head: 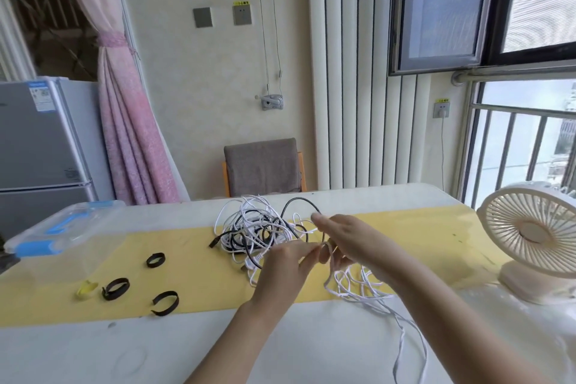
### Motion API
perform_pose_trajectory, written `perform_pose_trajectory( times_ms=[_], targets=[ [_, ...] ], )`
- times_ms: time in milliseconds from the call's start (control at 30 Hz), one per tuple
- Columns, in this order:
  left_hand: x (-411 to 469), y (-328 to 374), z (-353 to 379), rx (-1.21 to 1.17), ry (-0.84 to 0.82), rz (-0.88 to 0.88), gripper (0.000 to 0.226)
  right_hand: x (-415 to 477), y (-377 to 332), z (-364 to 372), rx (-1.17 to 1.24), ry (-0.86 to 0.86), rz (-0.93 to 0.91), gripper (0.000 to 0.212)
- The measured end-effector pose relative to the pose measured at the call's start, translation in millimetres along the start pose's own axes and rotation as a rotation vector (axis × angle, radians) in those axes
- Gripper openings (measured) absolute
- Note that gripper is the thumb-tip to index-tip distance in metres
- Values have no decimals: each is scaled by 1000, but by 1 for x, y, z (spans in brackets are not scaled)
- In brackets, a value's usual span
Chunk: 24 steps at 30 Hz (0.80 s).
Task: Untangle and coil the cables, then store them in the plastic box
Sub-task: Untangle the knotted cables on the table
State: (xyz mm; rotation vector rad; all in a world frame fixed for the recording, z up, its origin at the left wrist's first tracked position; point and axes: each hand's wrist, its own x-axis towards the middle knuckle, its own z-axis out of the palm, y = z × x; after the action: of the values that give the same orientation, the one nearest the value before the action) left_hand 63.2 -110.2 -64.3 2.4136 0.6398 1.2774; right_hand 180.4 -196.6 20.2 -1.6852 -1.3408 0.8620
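A tangle of white and black cables (pixel 255 227) lies on the yellow mat (pixel 187 277) in the middle of the table. My left hand (pixel 285 268) pinches a white cable strand at its fingertips, just right of the tangle. My right hand (pixel 346 240) meets it from the right and holds a loop of the cable between curled fingers. A loose run of flat white cable (pixel 361 287) lies under my right wrist and trails off toward the near table edge. The clear plastic box (pixel 62 227) with blue latches stands at the table's left end, lid on.
Three black strap loops (pixel 116 288) and a yellow one (pixel 86 289) lie on the mat's left part. A cream desk fan (pixel 530 237) stands at the right edge. A grey chair (pixel 263 167) sits behind the table, with a fridge (pixel 40 150) at far left.
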Motion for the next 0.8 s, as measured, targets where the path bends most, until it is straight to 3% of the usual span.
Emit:
perform_pose_trajectory(
  times_ms=[67, 200, 367, 467, 600, 733, 800],
  targets=[
    [1, -3, 3, -22, 23, -8, 11, 4, 5, 1, -51, 5, 11, 24],
    [7, -11, 8, -124, 18, -129, 14, 15, 6, -8, -141, 51, 72, 43],
    [20, -40, 14, 57, 41, -171, 45, 15, -16, -33, -350, 76, 85, 38],
    [30, -65, 21, 148, 63, -231, 42, 16, -31, -45, -113, 134, 4, 34],
    [40, -92, 22, 132, 232, -430, 24, 18, -49, -67, 130, 206, -142, 34],
    [52, -114, 1, 220, 143, -673, 23, 14, -51, -92, 274, 285, -228, 37],
    [65, -117, -16, 218, 180, -806, 32, 17, -41, -106, 292, 349, -216, 37]
  ],
)
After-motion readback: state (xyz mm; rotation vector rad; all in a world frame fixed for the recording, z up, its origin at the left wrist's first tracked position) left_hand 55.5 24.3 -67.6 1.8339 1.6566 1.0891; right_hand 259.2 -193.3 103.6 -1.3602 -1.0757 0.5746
